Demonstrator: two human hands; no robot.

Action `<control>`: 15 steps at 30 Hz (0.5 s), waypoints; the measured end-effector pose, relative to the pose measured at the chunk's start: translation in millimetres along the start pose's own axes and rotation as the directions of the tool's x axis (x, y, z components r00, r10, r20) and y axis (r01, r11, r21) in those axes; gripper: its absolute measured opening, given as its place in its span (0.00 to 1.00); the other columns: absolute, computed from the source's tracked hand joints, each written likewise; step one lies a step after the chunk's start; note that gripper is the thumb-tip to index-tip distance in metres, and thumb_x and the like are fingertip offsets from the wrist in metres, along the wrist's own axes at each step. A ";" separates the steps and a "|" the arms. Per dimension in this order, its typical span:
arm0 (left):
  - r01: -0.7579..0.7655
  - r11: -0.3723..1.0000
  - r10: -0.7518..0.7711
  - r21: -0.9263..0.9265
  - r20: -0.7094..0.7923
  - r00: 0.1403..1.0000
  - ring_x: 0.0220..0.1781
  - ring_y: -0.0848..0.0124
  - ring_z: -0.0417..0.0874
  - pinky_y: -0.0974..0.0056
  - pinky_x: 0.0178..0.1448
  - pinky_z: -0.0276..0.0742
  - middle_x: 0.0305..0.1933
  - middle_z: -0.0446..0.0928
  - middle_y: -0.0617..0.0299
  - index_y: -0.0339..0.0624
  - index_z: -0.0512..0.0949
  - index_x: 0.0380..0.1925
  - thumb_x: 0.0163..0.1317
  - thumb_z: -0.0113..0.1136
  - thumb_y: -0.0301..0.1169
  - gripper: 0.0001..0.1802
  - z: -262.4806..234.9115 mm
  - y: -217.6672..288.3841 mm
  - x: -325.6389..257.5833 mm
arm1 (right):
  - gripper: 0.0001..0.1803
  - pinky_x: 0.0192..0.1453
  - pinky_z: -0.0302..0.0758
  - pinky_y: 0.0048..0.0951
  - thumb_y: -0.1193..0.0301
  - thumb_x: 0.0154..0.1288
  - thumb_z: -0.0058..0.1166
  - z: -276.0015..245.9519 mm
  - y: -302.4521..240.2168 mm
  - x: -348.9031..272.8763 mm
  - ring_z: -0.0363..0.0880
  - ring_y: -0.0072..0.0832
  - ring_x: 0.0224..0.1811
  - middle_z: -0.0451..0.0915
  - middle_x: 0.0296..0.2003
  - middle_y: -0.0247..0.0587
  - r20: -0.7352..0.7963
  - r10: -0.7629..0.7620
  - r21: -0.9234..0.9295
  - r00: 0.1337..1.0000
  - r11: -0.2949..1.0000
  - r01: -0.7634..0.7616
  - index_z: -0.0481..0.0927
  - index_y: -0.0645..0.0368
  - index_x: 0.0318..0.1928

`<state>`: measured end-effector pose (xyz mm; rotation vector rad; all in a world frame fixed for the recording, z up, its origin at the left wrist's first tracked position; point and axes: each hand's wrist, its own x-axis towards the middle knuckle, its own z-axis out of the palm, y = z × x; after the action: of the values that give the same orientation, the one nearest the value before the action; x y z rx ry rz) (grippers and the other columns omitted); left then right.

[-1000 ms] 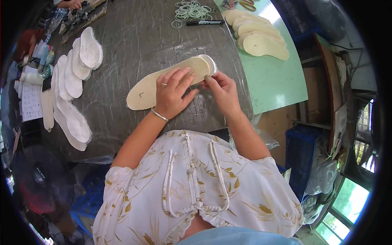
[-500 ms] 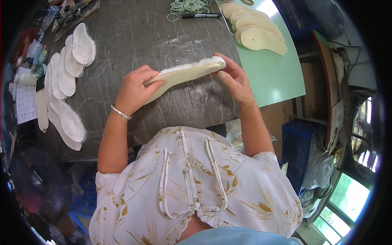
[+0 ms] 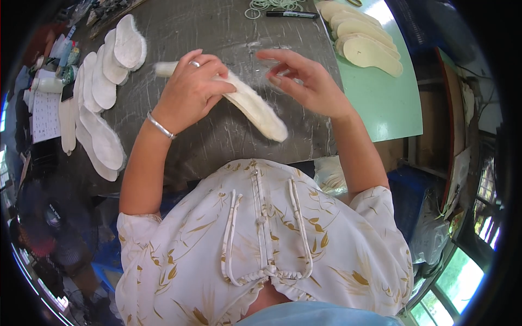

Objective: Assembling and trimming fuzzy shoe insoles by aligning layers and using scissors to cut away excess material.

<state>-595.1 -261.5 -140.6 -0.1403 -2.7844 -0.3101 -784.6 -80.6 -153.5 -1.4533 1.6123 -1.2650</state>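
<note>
Gripping a white fleecy insole [image 3: 250, 103], left hand [image 3: 187, 92] fingers clamped around it; right hand [image 3: 304, 81] fingers spread apart, just beside it.

cream insole [image 3: 255, 106], fuzzy-edged, held slanting.

The person wears a short-sleeved white blouse [image 3: 261, 239] printed with yellow-brown leaf sprigs and trimmed with looped white cord down the front. A thin silver bangle [image 3: 161, 126] circles the left wrist, and a silver ring [image 3: 194, 64] sits on a left finger.
</note>
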 end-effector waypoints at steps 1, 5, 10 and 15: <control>-0.057 0.998 0.056 0.034 0.029 0.998 0.50 0.67 0.75 0.56 0.66 0.62 0.39 0.76 0.67 0.53 0.84 0.27 0.47 0.63 0.27 0.07 -4.3 -2.8 4.4 | 0.28 0.55 0.71 0.27 0.80 0.62 0.50 5.0 -1.7 14.4 0.74 0.26 0.55 0.71 0.61 0.36 0.029 -0.071 0.035 0.997 0.997 0.070 0.68 0.55 0.63; -0.173 0.974 0.149 0.145 0.163 0.975 0.58 0.68 0.72 0.59 0.65 0.65 0.43 0.76 0.67 0.52 0.84 0.20 0.41 0.62 0.28 0.05 -15.0 -4.1 24.8 | 0.37 0.71 0.57 0.39 0.81 0.52 0.51 17.3 8.5 71.4 0.56 0.37 0.72 0.64 0.66 0.38 0.156 -0.509 -0.361 0.846 0.768 0.529 0.64 0.53 0.67; -0.289 0.941 0.274 0.178 0.107 0.956 0.58 0.69 0.73 0.61 0.62 0.68 0.50 0.76 0.66 0.52 0.85 0.21 0.43 0.61 0.31 0.05 1.3 -12.8 8.9 | 0.32 0.74 0.49 0.49 0.78 0.53 0.55 18.2 7.8 66.1 0.77 0.35 0.52 0.79 0.48 0.37 0.274 -0.189 -0.548 0.943 0.775 0.315 0.68 0.52 0.62; 0.073 0.992 -0.079 -0.106 -0.051 0.996 0.63 0.61 0.72 0.56 0.65 0.66 0.62 0.72 0.58 0.48 0.70 0.61 0.56 0.63 0.35 0.30 22.7 -15.4 -51.3 | 0.21 0.64 0.65 0.43 0.79 0.55 0.53 19.1 24.5 25.6 0.79 0.36 0.44 0.80 0.37 0.39 0.170 -0.172 -0.521 0.970 0.820 0.236 0.75 0.55 0.51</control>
<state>-556.2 -274.3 -181.8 -0.0500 -2.7235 -0.4707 -781.8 -111.6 -179.0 -2.0506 1.8609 -0.8343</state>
